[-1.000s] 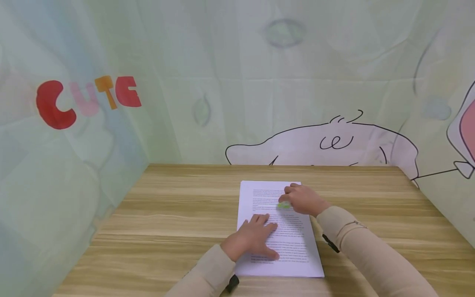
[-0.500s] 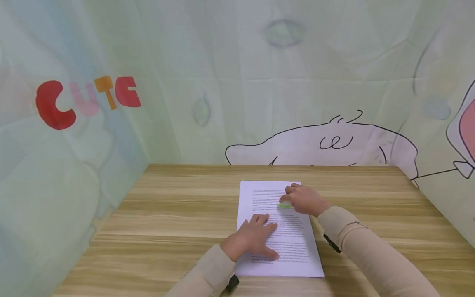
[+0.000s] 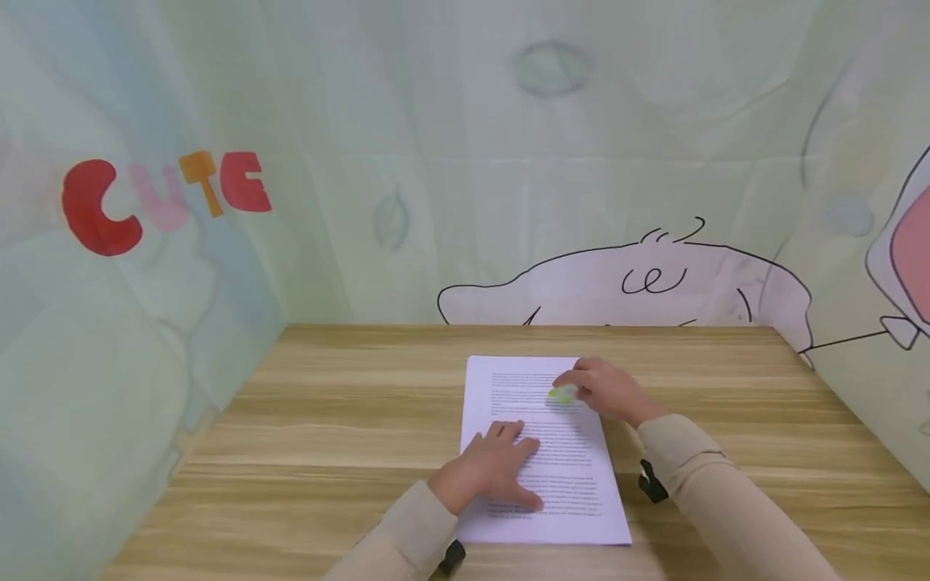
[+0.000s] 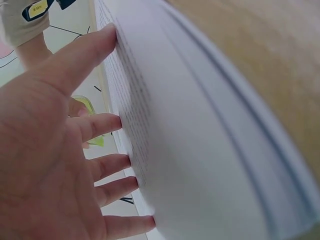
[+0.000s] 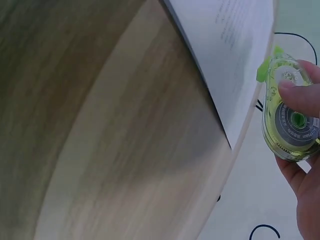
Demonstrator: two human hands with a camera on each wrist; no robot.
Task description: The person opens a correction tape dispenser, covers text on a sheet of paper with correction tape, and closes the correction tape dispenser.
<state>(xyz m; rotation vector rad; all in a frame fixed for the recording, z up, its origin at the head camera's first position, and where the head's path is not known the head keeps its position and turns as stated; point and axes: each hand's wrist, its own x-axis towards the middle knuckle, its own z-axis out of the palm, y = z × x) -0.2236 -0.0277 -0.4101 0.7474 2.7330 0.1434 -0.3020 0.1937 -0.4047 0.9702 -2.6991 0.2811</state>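
Observation:
A stack of printed paper (image 3: pixel 559 528) lies on the wooden table, its layered edge showing in the left wrist view. My left hand (image 3: pixel 488 470) rests on the left part of the top sheet with fingers spread, fingertips and thumb on the page. Over the upper right of the page, my right hand (image 3: pixel 612 391) pinches a clear green correction tape dispenser (image 5: pixel 290 131). The thumb (image 5: pixel 300 98) lies across its face in the right wrist view, and a bright green piece (image 5: pixel 263 71) sticks out at its head. In the head view the fingers partly hide the dispenser.
The wood-grain table (image 3: pixel 349 436) extends around the paper on all sides. A printed cloth backdrop (image 3: pixel 349 202) with cartoon drawings and coloured letters stands behind the table and along its sides. Dark straps (image 3: pixel 652 482) show under both sleeves.
My right hand has shifted slightly right and up from the page, still gripping the correction tape dispenser. The left hand stays in place. The head view has turned very slightly.

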